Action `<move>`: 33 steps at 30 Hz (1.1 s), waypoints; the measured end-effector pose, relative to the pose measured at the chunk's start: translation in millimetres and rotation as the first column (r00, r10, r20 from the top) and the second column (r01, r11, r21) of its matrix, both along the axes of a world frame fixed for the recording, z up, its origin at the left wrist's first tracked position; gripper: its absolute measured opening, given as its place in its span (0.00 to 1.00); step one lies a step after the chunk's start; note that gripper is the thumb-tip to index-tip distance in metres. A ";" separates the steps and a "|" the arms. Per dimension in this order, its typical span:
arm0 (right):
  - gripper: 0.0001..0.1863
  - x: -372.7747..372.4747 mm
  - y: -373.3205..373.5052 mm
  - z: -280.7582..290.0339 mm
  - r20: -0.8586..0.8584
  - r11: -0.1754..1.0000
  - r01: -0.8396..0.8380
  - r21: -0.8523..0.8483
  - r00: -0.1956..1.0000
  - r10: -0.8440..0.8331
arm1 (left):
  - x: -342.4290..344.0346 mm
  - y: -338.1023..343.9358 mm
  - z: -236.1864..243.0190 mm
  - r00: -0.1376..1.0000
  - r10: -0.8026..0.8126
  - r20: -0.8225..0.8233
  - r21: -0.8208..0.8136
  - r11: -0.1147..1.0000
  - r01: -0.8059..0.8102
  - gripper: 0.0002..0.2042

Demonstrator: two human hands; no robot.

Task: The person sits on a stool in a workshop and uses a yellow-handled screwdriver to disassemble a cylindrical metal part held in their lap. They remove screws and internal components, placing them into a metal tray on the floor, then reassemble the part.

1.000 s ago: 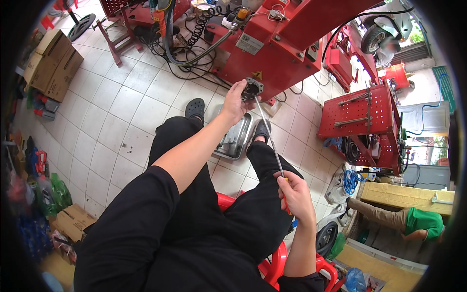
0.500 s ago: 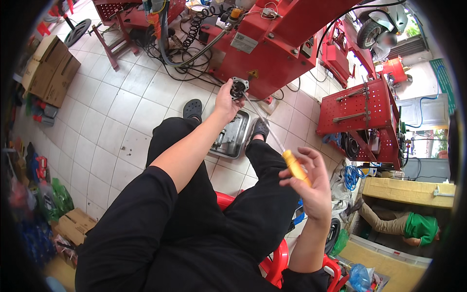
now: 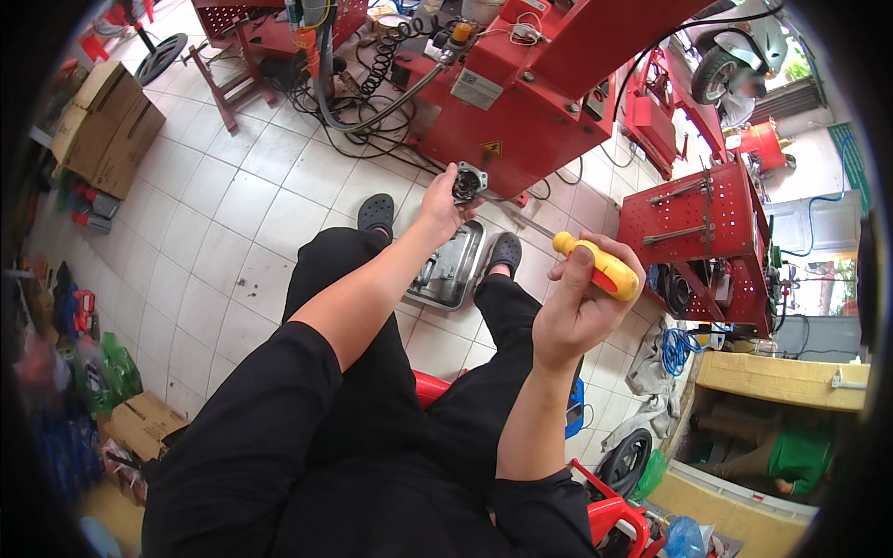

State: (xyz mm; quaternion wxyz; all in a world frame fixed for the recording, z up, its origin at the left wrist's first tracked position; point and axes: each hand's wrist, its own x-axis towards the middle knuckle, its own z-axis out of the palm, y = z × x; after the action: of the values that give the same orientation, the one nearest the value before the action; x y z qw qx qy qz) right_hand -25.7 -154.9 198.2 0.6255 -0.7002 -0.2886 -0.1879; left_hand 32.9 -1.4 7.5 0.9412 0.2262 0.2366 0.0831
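My left hand [image 3: 439, 206] is stretched forward, closed around a small round metal housing [image 3: 469, 183] with a pale flange and a dark hollow inside. In my right hand [image 3: 579, 312] is a screwdriver [image 3: 600, 265], its yellow handle with a red patch gripped between thumb and fingers. Its shank slants up and left toward the housing; whether the tip touches is too blurred to tell. Below the left hand, a metal tray [image 3: 477, 251] lies on the floor between my feet, with small parts in it.
A red machine [image 3: 521, 102] stands just ahead, black cables [image 3: 349, 144] beside its base. To the right is a red perforated cart [image 3: 684, 212] with tools on it. A person in a green top [image 3: 802, 458] is low at the far right. Cardboard boxes [image 3: 116, 139] stand left.
My right hand has moved up and closed more fully around the screwdriver handle, drawing the tool away from the housing. My left hand keeps hold of the housing. The view has shifted slightly.
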 end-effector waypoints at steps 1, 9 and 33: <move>0.12 -1.0 0.8 0.3 -0.014 1.000 -0.010 -0.005 1.000 0.010 | 0.1 0.3 -0.7 1.000 0.002 -0.005 0.007 1.000 -0.002 0.16; 0.12 -9.2 -0.3 2.3 0.052 0.998 0.009 -0.064 0.999 -0.005 | 1.2 -7.0 2.7 0.996 -0.044 -0.074 0.003 0.999 0.045 0.16; 0.12 -11.2 2.4 2.0 0.029 0.998 0.011 -0.065 1.000 -0.009 | 1.0 -7.8 4.6 0.997 -0.042 -0.067 -0.001 0.999 0.042 0.17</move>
State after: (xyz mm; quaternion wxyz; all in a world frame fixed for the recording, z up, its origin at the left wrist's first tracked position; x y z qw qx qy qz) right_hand -37.0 -152.5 200.2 0.5973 -0.7186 -0.3001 -0.1917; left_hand 33.9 -9.2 12.0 0.9343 0.2340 0.2633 0.0558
